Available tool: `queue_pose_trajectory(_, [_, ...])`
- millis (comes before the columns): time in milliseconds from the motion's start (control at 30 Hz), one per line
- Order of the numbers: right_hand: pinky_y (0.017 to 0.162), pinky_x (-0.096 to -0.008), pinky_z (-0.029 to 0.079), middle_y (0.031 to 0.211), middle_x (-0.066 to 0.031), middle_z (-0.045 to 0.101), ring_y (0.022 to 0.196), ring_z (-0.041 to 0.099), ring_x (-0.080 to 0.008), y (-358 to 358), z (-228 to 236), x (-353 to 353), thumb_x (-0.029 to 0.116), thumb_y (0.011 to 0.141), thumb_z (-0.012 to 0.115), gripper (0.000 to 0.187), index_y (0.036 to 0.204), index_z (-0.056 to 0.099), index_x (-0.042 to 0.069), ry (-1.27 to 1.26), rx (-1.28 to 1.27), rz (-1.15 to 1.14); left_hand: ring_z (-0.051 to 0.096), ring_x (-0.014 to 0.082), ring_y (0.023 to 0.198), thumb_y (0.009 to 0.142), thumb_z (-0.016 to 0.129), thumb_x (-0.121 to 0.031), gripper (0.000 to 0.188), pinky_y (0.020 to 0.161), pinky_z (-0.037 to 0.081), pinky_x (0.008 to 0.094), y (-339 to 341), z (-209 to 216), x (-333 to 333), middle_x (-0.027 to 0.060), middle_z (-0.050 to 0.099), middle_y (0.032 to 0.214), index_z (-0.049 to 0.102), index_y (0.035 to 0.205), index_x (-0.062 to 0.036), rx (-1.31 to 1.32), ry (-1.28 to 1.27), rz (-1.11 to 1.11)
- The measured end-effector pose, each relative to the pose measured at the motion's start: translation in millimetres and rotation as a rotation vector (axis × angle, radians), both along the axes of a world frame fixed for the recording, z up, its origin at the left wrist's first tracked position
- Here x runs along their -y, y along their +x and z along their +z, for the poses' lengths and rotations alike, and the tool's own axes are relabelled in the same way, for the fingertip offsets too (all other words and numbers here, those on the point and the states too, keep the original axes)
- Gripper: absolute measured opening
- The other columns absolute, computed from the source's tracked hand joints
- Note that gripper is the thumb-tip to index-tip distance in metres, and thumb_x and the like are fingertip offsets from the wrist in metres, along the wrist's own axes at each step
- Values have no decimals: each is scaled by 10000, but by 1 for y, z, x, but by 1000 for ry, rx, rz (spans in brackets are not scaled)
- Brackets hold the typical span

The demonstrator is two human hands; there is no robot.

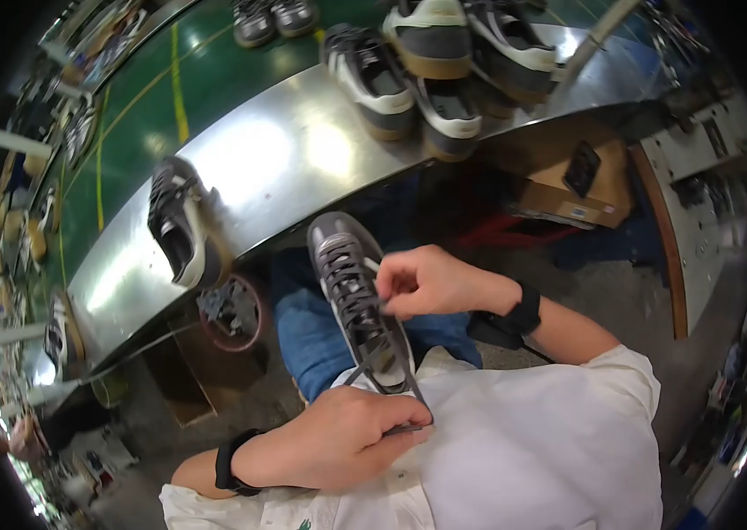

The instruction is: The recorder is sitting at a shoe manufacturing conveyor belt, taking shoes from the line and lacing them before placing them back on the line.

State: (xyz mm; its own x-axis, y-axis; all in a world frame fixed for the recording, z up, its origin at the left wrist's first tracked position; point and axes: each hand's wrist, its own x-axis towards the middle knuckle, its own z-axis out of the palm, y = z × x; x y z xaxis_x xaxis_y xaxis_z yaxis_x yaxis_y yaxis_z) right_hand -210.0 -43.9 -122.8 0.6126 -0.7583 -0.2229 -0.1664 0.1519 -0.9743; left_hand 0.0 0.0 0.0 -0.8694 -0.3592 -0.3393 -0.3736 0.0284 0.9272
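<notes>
A grey sneaker [344, 252] with a white heel rests on my lap, its toe pointing away and its dark laces threaded up the front. My left hand [338, 437] is closed by the shoe's heel, pinching a grey shoelace [419, 396] between thumb and fingers. The lace stretches from there across the shoe's opening. My right hand [435, 281] is curled shut at the right side of the lace rows, fingertips touching or very near them. What those fingers hold, if anything, is hidden by the hand and blur.
Ahead runs a metal ledge [241, 168] beside a green conveyor belt [139, 97]. One sneaker [181, 221] stands on the ledge at left; several are piled [426, 79] at the far right. Below are a bin of scraps [230, 311] and a cardboard box [581, 208] holding a dark phone-like object [582, 168].
</notes>
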Motion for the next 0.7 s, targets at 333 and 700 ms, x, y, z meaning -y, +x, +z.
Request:
queue_pose_trajectory(333, [594, -363, 497, 793, -121, 632, 695, 634, -292, 28, -17, -61, 43, 822, 571, 190, 1007, 581, 82, -612, -366, -405, 609, 184, 652, 899, 570, -105, 104, 598, 472, 283, 15, 75, 5, 104, 608, 734, 553, 957, -21, -73, 142, -72])
queue_pose_trajectory(700, [557, -389, 424, 685, -138, 550, 614, 542, -319, 36, 60, -48, 200, 897, 549, 230, 772, 568, 8, -453, 31, -147, 553, 177, 751, 885, 523, -67, 141, 708, 493, 295, 15, 27, -2, 119, 551, 891, 491, 1009, -9, -493, -226, 828])
